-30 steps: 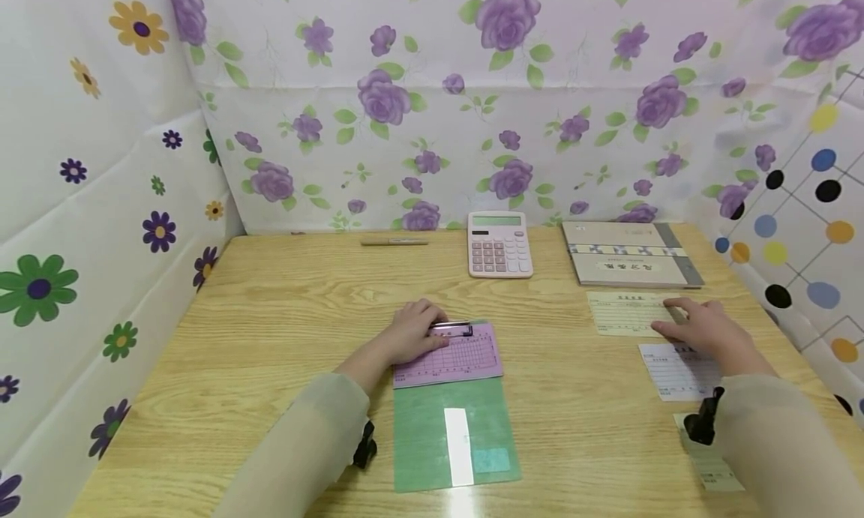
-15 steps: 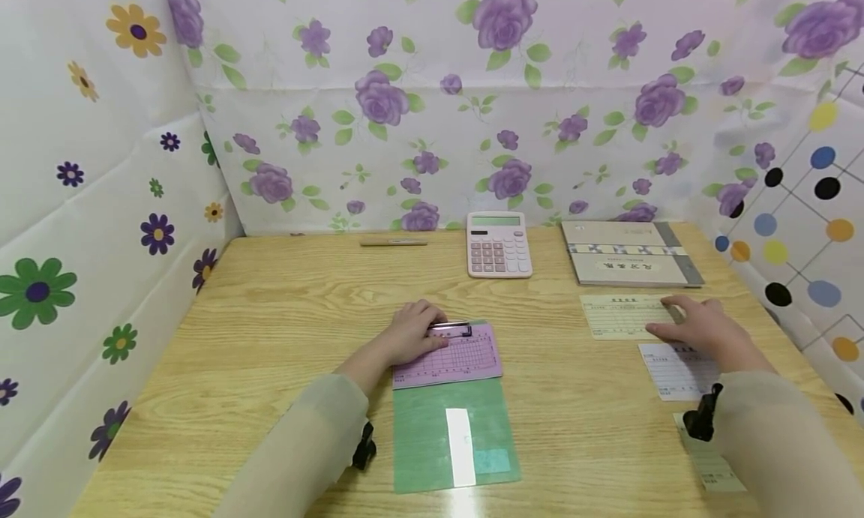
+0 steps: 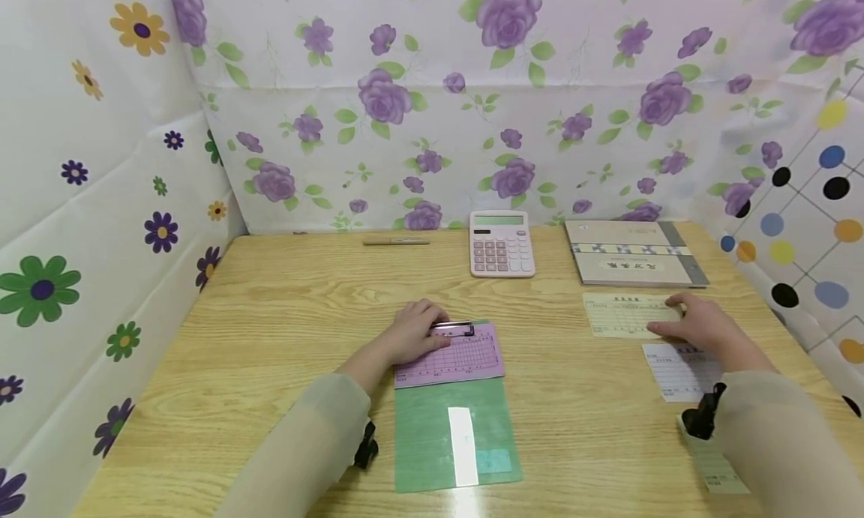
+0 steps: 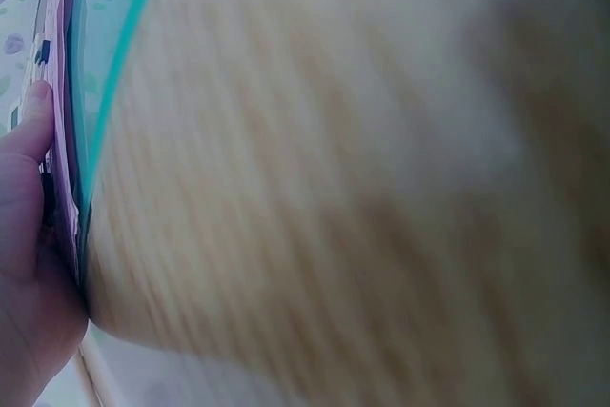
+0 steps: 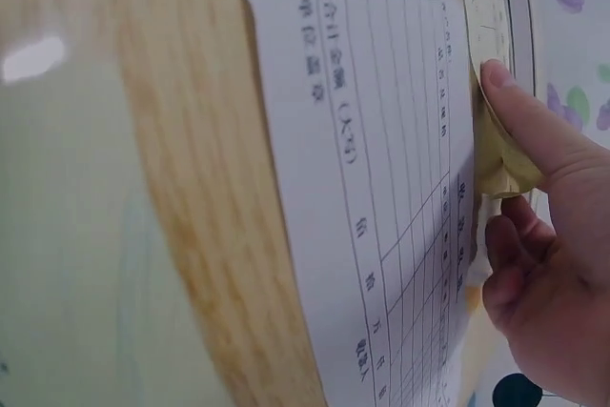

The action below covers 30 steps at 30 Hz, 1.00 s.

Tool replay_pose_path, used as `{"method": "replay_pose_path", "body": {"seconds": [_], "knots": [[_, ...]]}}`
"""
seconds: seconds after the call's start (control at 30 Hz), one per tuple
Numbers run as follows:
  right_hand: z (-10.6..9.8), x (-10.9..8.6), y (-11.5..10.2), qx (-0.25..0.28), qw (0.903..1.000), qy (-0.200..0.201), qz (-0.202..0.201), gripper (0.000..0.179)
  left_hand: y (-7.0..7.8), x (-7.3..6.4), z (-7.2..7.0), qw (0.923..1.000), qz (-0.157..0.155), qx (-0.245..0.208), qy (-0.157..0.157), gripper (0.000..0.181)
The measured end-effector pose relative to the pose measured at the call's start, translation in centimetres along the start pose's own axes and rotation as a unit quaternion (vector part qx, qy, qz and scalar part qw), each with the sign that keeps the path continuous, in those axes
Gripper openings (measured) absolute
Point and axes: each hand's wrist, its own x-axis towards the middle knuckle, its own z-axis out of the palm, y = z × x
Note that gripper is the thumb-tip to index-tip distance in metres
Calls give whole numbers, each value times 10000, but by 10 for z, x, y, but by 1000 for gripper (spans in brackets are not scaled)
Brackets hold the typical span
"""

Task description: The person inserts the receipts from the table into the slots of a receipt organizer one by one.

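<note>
Right hand (image 3: 703,327): we pinch one pale-yellow printed form (image 3: 622,317) by its right end, long axis running leftward.

The wood-grain tabletop (image 3: 290,285) looks smooth, the green board (image 3: 425,443) at lower centre is glossy plastic with a shiny metal clip (image 3: 454,324) over matt pink paper forms (image 3: 466,360), the yellow slip (image 3: 617,315) and rough-edged white slip (image 3: 671,372) at right are matt paper, and the mid-frame calculator (image 3: 502,248) is smooth plastic.

Calculator (image 3: 502,244) between pen (image 3: 396,241), left, and book (image 3: 634,253), right, behind the clipboard (image 3: 425,435), three slips (image 3: 678,372) before the book.
</note>
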Motion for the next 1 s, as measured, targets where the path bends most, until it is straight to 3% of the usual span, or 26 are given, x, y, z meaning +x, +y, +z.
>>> {"method": "replay_pose_path", "body": {"seconds": [0.27,0.37,0.57,0.77,1.0], "knots": [[0,2,-6,517,9979,358,168,83,1,-2,-1,10000,-30,-9,4,40],[1,3,-10,456,9983,373,28,82,1,-2,0,10000,-31,-3,17,40],[2,8,-18,255,9983,156,-508,78,0,-1,3,10000,-58,-13,9,41],[1,11,-19,118,9990,-113,-413,78,1,-1,1,10000,-35,-10,-5,41],[1,10,-20,56,9993,-119,-356,73,2,-2,-2,10000,47,-77,9,41]]}}
